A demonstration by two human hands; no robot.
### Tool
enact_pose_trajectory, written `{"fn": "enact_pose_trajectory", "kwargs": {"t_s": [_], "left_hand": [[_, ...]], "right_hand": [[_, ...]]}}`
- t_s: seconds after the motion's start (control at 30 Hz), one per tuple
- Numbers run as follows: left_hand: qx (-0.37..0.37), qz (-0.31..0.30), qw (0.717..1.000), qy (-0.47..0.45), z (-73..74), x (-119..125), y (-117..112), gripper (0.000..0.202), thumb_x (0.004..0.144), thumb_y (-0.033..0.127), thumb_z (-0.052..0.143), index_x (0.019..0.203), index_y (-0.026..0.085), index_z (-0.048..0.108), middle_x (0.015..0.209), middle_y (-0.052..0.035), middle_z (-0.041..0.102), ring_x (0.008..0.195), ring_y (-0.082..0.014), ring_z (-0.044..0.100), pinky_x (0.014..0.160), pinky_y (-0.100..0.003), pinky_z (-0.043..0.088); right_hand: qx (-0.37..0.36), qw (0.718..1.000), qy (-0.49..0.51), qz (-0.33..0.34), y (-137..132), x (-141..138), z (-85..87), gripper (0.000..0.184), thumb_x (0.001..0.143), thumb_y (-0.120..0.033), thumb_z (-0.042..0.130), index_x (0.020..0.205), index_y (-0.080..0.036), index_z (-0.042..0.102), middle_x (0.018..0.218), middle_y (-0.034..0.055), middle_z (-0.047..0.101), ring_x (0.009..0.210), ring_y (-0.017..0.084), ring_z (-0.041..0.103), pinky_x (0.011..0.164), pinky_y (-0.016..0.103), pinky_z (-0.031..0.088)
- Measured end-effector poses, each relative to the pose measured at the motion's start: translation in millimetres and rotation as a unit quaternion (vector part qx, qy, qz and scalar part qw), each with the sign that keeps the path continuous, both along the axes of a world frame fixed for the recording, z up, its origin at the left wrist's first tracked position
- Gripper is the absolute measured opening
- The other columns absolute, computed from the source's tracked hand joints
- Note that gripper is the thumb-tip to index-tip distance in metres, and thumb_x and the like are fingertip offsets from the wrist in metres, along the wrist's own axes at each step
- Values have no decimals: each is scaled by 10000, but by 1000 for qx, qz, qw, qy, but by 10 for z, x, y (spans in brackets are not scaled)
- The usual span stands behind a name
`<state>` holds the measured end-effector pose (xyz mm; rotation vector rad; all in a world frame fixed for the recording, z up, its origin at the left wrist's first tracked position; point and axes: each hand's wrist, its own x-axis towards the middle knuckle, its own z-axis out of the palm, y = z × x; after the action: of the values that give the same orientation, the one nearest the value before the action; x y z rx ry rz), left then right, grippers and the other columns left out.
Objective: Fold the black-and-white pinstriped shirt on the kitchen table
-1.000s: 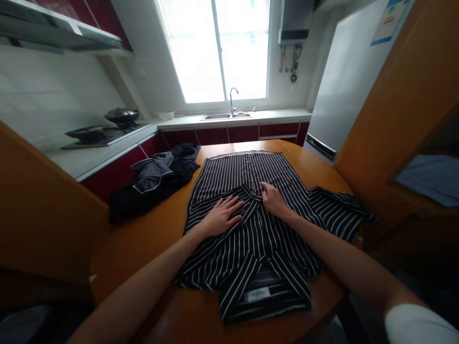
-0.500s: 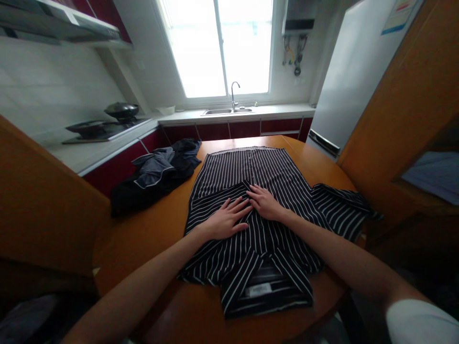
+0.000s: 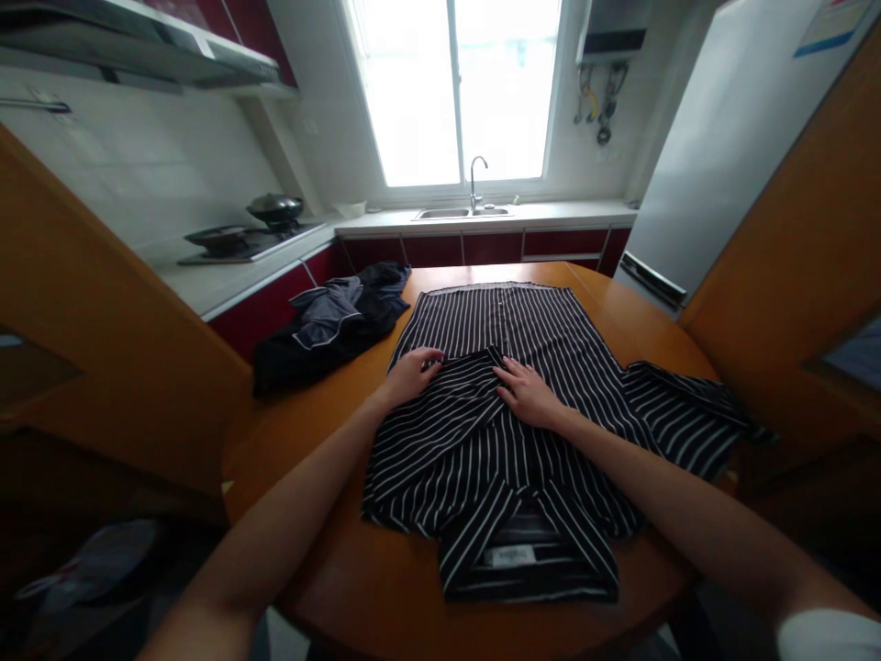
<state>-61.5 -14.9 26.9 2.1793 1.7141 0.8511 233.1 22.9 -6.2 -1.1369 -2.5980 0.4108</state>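
A black shirt with white stripes point(image 3: 537, 367) lies spread on the wooden table point(image 3: 323, 569), its collar and white label towards me. The left-side sleeve point(image 3: 440, 413) is folded across the shirt's front, while the other sleeve point(image 3: 681, 413) sticks out to the right. At the upper edge of the folded sleeve, my left hand point(image 3: 411, 376) has its fingers bent and closed on the fabric. My right hand point(image 3: 529, 393) rests flat near the cuff end of that sleeve, fingers stretched out and slightly apart.
A dark heap of clothes with a grey piece point(image 3: 330, 317) lies at the table's far left edge. Beyond are a counter with a sink point(image 3: 444, 213), a stove holding a lidded pan point(image 3: 275, 209), and a fridge point(image 3: 722, 156) on the right.
My left hand has slid left from the shirt's middle to the folded sleeve's outer upper edge, and its fingers have bent. My right hand stays on the cuff end. The view has shifted slightly left.
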Motion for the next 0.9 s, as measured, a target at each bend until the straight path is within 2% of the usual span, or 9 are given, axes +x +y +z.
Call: {"fn": "enact_pose_trajectory", "kwargs": {"t_s": [0.1, 0.27, 0.37, 0.5, 0.63, 0.7, 0.77, 0.83, 0.9], "left_hand": [[-11, 73, 993, 87, -77, -211, 68, 284, 946, 402, 577, 1035, 185, 737, 1005, -83, 704, 956, -245, 657, 905, -379, 507], [-69, 87, 982, 153, -76, -234, 54, 279, 937, 448, 592, 880, 200, 704, 979, -63, 679, 956, -247, 634, 852, -377, 474], [-60, 99, 981, 157, -86, -194, 56, 277, 960, 436, 560, 881, 200, 683, 995, -63, 680, 966, -248, 630, 854, -381, 461], [-32, 145, 978, 145, -124, -211, 76, 250, 978, 404, 547, 920, 195, 671, 1025, -83, 684, 978, -259, 631, 849, -373, 470], [-9, 155, 975, 160, -57, -165, 30, 269, 990, 412, 537, 1008, 187, 684, 1097, -107, 677, 1062, -288, 618, 906, -411, 480], [25, 135, 976, 171, 3, -80, -26, 298, 1001, 408, 517, 1128, 190, 677, 1202, -116, 657, 1156, -298, 588, 992, -444, 456], [51, 79, 980, 177, 31, 31, -90, 348, 1017, 398, 488, 1262, 205, 641, 1330, -109, 617, 1254, -280, 547, 1096, -448, 397], [41, 9, 982, 183, 4, 144, -147, 414, 1032, 418, 458, 1377, 229, 584, 1460, -89, 548, 1365, -263, 475, 1178, -444, 321], [-4, -40, 980, 195, -67, 232, -184, 490, 1043, 482, 418, 1472, 265, 510, 1579, -65, 437, 1472, -281, 356, 1224, -495, 238]], "right_hand": [[8, 1000, 17, -10, 5, -2, -36, 564, 1010, -339, 467, 1535, -132, 449, 1635, 187, 320, 1531, 297, 260, 1238, 499, 207], [25, 999, 35, -31, 7, 3, -88, 576, 1001, -351, 491, 1520, -102, 462, 1598, 219, 381, 1512, 324, 300, 1225, 508, 240], [33, 998, 46, -42, 14, 7, -111, 573, 998, -362, 501, 1514, -115, 467, 1589, 213, 400, 1509, 323, 307, 1219, 513, 252], [37, 996, 56, -53, 12, 8, -116, 574, 1004, -381, 498, 1512, -117, 469, 1586, 220, 399, 1504, 332, 311, 1209, 512, 265], [50, 995, 64, -66, -6, 0, -78, 560, 1000, -370, 509, 1495, -108, 488, 1544, 223, 449, 1460, 340, 377, 1187, 500, 294], [60, 991, 82, -86, -7, 1, -50, 512, 996, -346, 503, 1453, -117, 532, 1441, 211, 553, 1366, 336, 477, 1139, 497, 354], [74, 985, 94, -121, 4, 7, -29, 464, 990, -340, 497, 1397, -134, 579, 1310, 200, 633, 1248, 345, 550, 1064, 510, 414], [81, 981, 91, -148, 26, 16, -25, 428, 977, -349, 513, 1339, -145, 613, 1218, 197, 666, 1162, 356, 584, 1000, 515, 447], [69, 981, 95, -153, 53, 22, -34, 390, 952, -332, 548, 1285, -146, 631, 1159, 187, 685, 1099, 343, 614, 967, 492, 464]]}}
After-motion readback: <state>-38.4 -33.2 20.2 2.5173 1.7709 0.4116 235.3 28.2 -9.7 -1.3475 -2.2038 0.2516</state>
